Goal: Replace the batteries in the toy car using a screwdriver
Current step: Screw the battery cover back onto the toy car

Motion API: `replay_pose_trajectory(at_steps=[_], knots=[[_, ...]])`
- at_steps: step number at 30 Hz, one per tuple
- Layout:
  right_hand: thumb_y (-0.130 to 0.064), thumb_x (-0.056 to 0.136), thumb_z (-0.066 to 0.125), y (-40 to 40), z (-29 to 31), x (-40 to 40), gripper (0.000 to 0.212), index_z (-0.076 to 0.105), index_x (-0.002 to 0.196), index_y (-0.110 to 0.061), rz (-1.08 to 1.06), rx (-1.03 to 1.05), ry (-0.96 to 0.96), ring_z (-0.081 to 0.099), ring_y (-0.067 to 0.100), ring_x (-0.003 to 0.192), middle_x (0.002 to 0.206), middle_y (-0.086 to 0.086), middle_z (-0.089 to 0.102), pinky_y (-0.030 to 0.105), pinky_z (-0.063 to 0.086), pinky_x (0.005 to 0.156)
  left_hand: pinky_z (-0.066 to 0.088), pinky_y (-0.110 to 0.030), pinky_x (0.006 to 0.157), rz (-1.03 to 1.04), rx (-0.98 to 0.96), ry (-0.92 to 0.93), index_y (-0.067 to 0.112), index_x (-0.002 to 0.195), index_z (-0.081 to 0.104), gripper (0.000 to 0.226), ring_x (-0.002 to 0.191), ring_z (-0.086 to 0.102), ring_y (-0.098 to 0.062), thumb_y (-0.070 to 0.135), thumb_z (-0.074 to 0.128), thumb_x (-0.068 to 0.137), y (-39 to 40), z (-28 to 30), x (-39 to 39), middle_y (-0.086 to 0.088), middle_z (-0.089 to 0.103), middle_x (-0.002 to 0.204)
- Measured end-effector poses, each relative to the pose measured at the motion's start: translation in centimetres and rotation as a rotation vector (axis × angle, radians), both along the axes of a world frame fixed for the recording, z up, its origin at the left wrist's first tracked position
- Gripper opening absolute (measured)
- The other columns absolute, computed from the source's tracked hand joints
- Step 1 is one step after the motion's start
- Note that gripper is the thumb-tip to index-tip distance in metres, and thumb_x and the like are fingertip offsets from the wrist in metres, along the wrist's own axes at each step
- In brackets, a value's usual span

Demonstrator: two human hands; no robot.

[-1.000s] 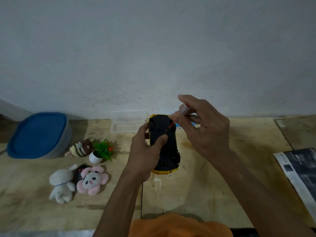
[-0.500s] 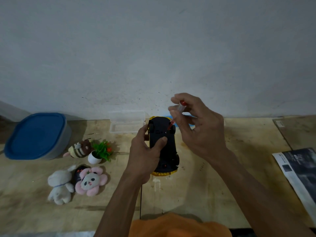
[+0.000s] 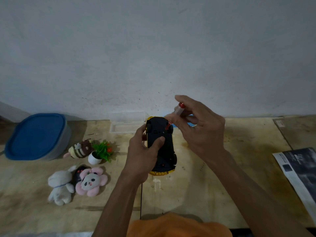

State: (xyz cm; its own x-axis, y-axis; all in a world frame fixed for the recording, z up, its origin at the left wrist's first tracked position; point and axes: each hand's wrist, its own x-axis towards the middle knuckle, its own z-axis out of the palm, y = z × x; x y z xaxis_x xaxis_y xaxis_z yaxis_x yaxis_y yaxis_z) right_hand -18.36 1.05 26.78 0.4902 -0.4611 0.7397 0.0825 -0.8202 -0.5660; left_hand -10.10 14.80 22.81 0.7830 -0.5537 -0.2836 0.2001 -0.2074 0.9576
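The toy car (image 3: 161, 144) lies upside down near the middle of the wooden counter (image 3: 196, 190), its black underside facing up and its yellow body showing only at the near and far ends. The left hand (image 3: 142, 156) wraps round the car's left flank, its grip closed on the body, with the thumb lying across the black underside. The right hand (image 3: 198, 127) hovers over the car's far end, its grip pinching the screwdriver (image 3: 174, 117) by the clear handle with a red cap. The tool slants down and to the left, and its reddish shank ends on the underside beside a far wheel. The fingers cover most of the handle, so its middle is hidden.

Behind the car, against the pale wall (image 3: 153, 48), an open clear plastic case (image 3: 127, 124) sits just beside the car's far left corner. A blue scrap (image 3: 191, 124) shows behind the right hand, mostly hidden. At far left stands a container with a blue lid (image 3: 35, 135). Between it and the car lie a striped bee plush (image 3: 79, 149) and a small white pot with a green plant (image 3: 100, 153), touching each other. Nearer the person lie a white rabbit plush (image 3: 59, 185) and a pink flower panda plush (image 3: 91, 181), with a dark toy (image 3: 77, 174) wedged between them. A printed leaflet (image 3: 301, 173) lies at the right edge, well apart. An orange garment (image 3: 177, 225) fills the bottom edge.
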Motion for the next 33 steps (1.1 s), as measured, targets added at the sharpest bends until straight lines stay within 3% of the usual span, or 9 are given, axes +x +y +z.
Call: replay_pose_trajectory(at_steps=[5,8,12,16,21,25,33], knots=[[-0.003,0.085,0.079,0.56,-0.46,0.18,0.05,0.058,0.129,-0.013,0.042,0.075,-0.049,0.074,0.016,0.089,0.101,0.011,0.074,0.029,0.063,0.077,0.06,-0.022,0.059,-0.013,-0.011,0.007,0.027,0.146,0.046,0.062,0.092,0.071,-0.016,0.018,0.073,0.091,-0.21,0.27,-0.24,0.003,0.063,0.114],[-0.004,0.081,0.083,0.54,-0.85,0.13,0.051,0.06,0.127,-0.005,0.008,0.05,-0.083,0.073,0.019,0.082,0.094,0.014,0.074,0.031,0.063,0.073,0.061,-0.024,0.061,-0.018,-0.013,-0.004,0.027,0.147,0.045,0.063,0.094,0.071,-0.016,0.019,0.073,0.091,-0.14,0.34,-0.16,0.003,0.062,0.115],[-0.004,0.09,0.074,0.78,-0.82,-0.17,0.047,0.055,0.133,-0.002,0.055,0.126,-0.024,0.073,0.014,0.095,0.116,0.011,0.072,0.025,0.062,0.078,0.064,-0.033,0.068,-0.01,-0.019,0.002,0.029,0.147,0.045,0.063,0.099,0.071,-0.022,0.019,0.073,0.091,-0.15,0.24,-0.13,0.001,0.063,0.118],[-0.005,0.089,0.076,0.54,-0.66,-0.06,0.051,0.053,0.134,-0.009,0.044,0.133,-0.026,0.073,0.012,0.094,0.114,0.01,0.072,0.018,0.059,0.079,0.064,-0.032,0.067,-0.012,-0.022,-0.008,0.03,0.148,0.043,0.065,0.1,0.071,-0.022,0.019,0.073,0.091,-0.12,0.2,-0.19,0.003,0.062,0.118],[-0.005,0.089,0.076,0.48,-0.82,0.17,0.051,0.054,0.134,-0.005,0.038,0.141,-0.027,0.074,0.015,0.095,0.112,0.012,0.073,0.021,0.06,0.078,0.061,-0.025,0.062,-0.033,-0.054,-0.004,0.042,0.151,0.035,0.074,0.098,0.07,-0.015,0.013,0.07,0.093,0.19,0.44,-0.28,0.002,0.059,0.117],[-0.007,0.087,0.078,0.37,-0.95,0.36,0.052,0.055,0.133,-0.005,0.033,0.129,-0.029,0.074,0.016,0.094,0.108,0.013,0.073,0.019,0.06,0.079,0.064,-0.036,0.077,-0.043,-0.073,-0.028,0.049,0.149,0.036,0.073,0.113,0.065,-0.025,0.012,0.068,0.094,0.29,0.4,-0.25,-0.001,0.055,0.127],[-0.01,0.09,0.075,0.37,-0.67,0.37,0.045,0.058,0.131,-0.003,0.062,0.158,-0.017,0.073,0.011,0.095,0.111,0.007,0.073,0.024,0.061,0.081,0.063,-0.04,0.081,-0.053,-0.093,-0.039,0.047,0.148,0.038,0.071,0.113,0.064,-0.024,0.012,0.069,0.094,0.41,0.02,-0.14,0.006,0.054,0.124]])
